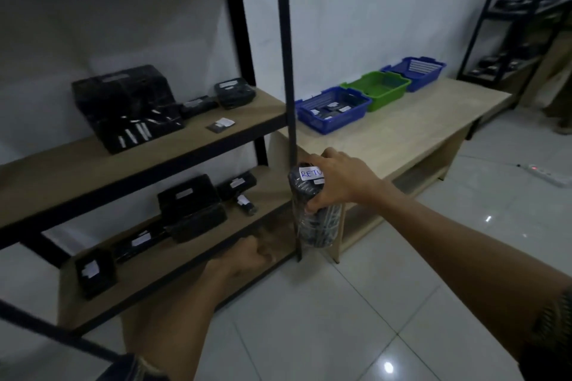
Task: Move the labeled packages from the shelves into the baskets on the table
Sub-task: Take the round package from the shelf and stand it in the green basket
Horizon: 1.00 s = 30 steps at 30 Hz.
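Right hand (339, 184) gripping one black labeled package (318, 226) held up by the shelf post (289, 71), left hand (247, 257) curled with nothing in it, two blue baskets (328, 124) and one green basket (387, 99) on the table (402, 133)

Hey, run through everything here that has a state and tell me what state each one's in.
right hand, gripping the wrapped package upright.
left hand, curled, nothing seen in it.
near blue basket, holds a few packages.
green basket, looks empty.
far blue basket, contents unclear.
power strip, red light on.
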Each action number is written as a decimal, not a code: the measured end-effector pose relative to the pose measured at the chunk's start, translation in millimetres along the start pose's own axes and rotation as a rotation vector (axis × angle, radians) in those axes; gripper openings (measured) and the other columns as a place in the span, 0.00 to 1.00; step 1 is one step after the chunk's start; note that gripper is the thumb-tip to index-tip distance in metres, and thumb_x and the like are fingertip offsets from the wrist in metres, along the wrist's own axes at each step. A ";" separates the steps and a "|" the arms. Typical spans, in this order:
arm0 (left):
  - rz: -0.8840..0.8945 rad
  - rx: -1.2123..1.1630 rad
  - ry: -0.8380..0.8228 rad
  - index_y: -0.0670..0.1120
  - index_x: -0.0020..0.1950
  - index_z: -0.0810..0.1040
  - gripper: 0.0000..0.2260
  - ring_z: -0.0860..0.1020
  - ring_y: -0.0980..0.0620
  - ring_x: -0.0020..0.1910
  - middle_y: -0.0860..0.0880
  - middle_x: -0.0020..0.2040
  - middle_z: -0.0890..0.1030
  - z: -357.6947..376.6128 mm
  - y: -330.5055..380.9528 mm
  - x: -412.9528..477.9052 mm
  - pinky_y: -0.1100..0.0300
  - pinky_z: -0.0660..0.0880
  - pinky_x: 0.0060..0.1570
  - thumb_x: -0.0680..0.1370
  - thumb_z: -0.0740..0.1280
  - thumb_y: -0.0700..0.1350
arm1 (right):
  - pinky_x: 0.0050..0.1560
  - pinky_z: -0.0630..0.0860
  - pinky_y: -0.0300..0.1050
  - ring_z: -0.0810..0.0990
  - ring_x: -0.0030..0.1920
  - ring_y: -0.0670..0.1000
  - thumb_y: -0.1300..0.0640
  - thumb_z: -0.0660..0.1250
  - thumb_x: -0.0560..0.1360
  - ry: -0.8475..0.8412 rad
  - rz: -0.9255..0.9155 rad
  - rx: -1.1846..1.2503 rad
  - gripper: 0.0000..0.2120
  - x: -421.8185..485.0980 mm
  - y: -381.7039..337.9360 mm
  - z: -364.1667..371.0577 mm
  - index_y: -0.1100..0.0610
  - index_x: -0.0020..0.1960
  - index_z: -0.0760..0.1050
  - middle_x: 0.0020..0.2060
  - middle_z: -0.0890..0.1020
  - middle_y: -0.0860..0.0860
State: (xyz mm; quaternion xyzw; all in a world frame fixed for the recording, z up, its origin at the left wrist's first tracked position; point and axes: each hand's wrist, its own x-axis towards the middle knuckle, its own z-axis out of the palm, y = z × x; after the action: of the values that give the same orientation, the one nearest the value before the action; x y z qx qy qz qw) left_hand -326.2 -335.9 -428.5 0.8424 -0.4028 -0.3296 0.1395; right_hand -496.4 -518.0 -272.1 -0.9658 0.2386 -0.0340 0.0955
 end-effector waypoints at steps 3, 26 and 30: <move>0.020 0.011 0.000 0.50 0.46 0.83 0.20 0.82 0.55 0.46 0.54 0.44 0.84 8.1 55.4 20.5 0.56 0.79 0.52 0.66 0.65 0.63 | 0.51 0.73 0.49 0.74 0.57 0.56 0.35 0.75 0.57 -0.001 0.014 -0.004 0.45 0.1 55.0 -7.3 0.44 0.70 0.64 0.57 0.72 0.53; 0.035 0.102 -0.012 0.47 0.63 0.76 0.18 0.78 0.51 0.55 0.48 0.58 0.78 -9.5 320.4 338.4 0.57 0.75 0.56 0.76 0.68 0.55 | 0.58 0.73 0.52 0.72 0.62 0.58 0.40 0.76 0.59 0.038 0.066 0.075 0.48 157.1 392.1 -59.2 0.47 0.73 0.58 0.64 0.71 0.54; 0.060 0.167 -0.031 0.49 0.61 0.77 0.20 0.78 0.51 0.53 0.47 0.60 0.78 -28.9 353.3 405.3 0.55 0.75 0.56 0.75 0.68 0.58 | 0.57 0.73 0.52 0.73 0.60 0.58 0.39 0.76 0.58 0.038 0.111 0.052 0.48 207.1 438.9 -72.2 0.46 0.73 0.59 0.62 0.72 0.55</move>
State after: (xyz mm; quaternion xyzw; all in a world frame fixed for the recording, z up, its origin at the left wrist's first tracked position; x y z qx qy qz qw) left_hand -328.4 -874.0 -409.7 0.8335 -0.4561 -0.3034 0.0724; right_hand -520.8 -1007.9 -285.3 -0.9474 0.2927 -0.0530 0.1179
